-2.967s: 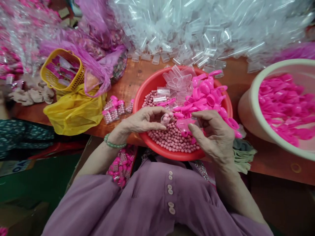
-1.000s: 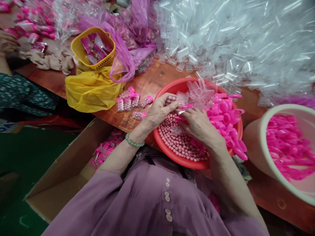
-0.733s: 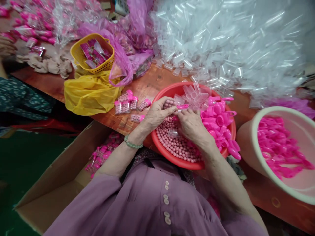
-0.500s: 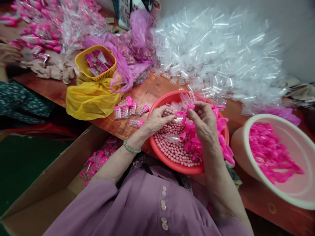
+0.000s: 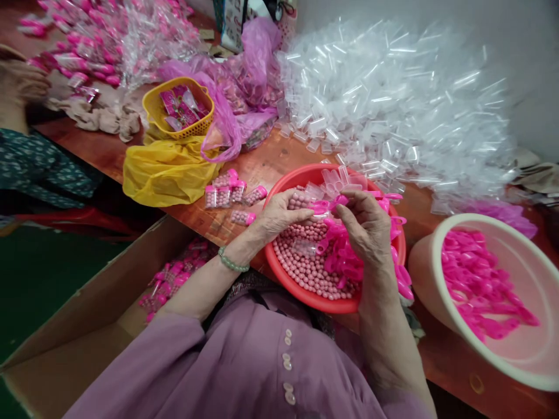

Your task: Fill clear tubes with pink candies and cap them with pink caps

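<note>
Over the red basin [image 5: 286, 279] my left hand [image 5: 279, 215] is closed round a small clear tube filled with pink beads [image 5: 301, 201]. My right hand [image 5: 367, 224] pinches a bright pink cap [image 5: 338, 202] right at the mouth of that tube. The basin holds loose pink beads [image 5: 305, 270], a heap of pink caps [image 5: 345, 256] and some empty clear tubes [image 5: 334, 177]. Several filled, capped tubes [image 5: 229, 195] lie on the wooden table to the left of the basin.
A big pile of clear tubes [image 5: 393, 105] covers the back of the table. A cream basin of pink caps [image 5: 484, 285] stands at right. A yellow basket [image 5: 181, 110], yellow bag [image 5: 168, 171] and a carton with filled tubes [image 5: 170, 279] lie left. Another person's hand [image 5: 21, 81] works at far left.
The view swung left and up. My left hand carried a filled tube from the beads to the basin's far side; my right hand picked up a pink cap and brought it to the tube.
</note>
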Available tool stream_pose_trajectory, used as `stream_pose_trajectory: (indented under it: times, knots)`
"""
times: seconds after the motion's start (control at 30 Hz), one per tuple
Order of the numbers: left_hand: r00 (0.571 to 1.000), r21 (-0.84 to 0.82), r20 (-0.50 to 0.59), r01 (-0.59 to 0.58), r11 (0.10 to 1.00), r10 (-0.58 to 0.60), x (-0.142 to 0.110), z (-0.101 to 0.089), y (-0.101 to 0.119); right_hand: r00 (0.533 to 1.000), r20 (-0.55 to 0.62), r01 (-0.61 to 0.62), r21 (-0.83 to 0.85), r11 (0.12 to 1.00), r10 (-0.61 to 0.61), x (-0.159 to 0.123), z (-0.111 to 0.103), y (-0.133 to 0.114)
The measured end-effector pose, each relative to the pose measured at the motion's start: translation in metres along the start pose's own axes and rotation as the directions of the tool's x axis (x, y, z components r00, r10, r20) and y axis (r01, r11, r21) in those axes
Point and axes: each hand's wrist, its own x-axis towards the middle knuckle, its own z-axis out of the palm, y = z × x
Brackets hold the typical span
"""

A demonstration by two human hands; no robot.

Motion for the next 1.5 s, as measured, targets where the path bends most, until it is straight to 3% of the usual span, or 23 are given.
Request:
stream_pose_trajectory:
  times: [0.2,0.47,0.57,0.67,0.8,1.0,1.23,1.37,1.5]
  knots:
    - [0.999,0.042,-0.038,0.017,0.999,-0.015,0.002,0.001,-0.002,0.973,0.221,0.118,-0.254,0.960,-0.061,-0.005,-0.005,0.000]
    - [0.999,0.093,0.040,0.000,0.996,-0.004,-0.001,0.000,0.000,0.938,0.335,0.185,-0.270,0.945,-0.088,-0.007,-0.004,-0.001]
    - [0.998,0.089,0.059,0.007,0.996,-0.012,-0.001,0.000,0.000,0.966,0.260,0.066,-0.225,0.972,-0.006,-0.007,-0.005,0.000]
    - [0.998,0.075,0.060,0.001,0.997,-0.005,0.001,0.000,-0.002,0.994,0.057,-0.095,-0.005,0.995,0.095,-0.004,-0.002,0.000]
    - [0.993,0.108,0.115,-0.003,0.994,-0.010,0.002,-0.002,-0.009,0.976,-0.119,-0.147,0.243,0.959,0.180,0.000,0.014,-0.003]
    - [0.963,0.147,0.270,-0.032,0.989,-0.009,0.001,-0.002,-0.011,0.973,-0.118,-0.150,0.328,0.933,0.198,-0.002,0.043,-0.011]
    - [0.958,0.046,0.287,0.012,0.999,-0.025,0.000,0.000,-0.009,0.964,-0.130,-0.186,0.284,0.941,0.230,-0.005,0.056,-0.013]
    - [0.958,-0.020,0.279,0.067,0.998,-0.059,0.000,0.000,-0.007,0.981,-0.136,-0.114,0.186,0.976,0.141,-0.005,0.053,-0.011]
    - [0.951,-0.061,0.294,0.121,0.991,-0.098,-0.001,-0.003,-0.002,0.987,0.039,0.163,-0.170,0.972,-0.159,-0.002,0.039,-0.005]
